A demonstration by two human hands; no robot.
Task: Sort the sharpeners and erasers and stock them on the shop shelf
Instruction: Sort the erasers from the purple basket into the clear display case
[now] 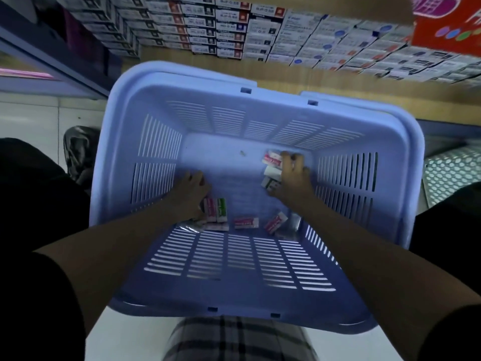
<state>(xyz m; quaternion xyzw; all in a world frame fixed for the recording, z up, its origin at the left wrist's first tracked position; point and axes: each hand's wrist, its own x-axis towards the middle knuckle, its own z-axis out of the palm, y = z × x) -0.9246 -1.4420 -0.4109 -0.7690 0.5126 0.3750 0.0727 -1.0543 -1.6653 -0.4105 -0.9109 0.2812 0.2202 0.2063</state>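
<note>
Your right hand (294, 178) has its fingers (287, 156) curled round an eraser stack (272, 168) at the right of the basket (182, 71) floor. Your left hand (191, 198) rests over packed erasers (216, 209) at the basket's near-left; its grip cannot be determined. Loose erasers (246, 222) lie along the basket's near wall. Boxed stock (229, 35) fills the shelf (286, 74) beyond the basket.

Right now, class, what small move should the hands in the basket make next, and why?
Probably pick up the erasers at the left hand: the right hand grips a stack, while several more lie loose on the basket floor.
</note>
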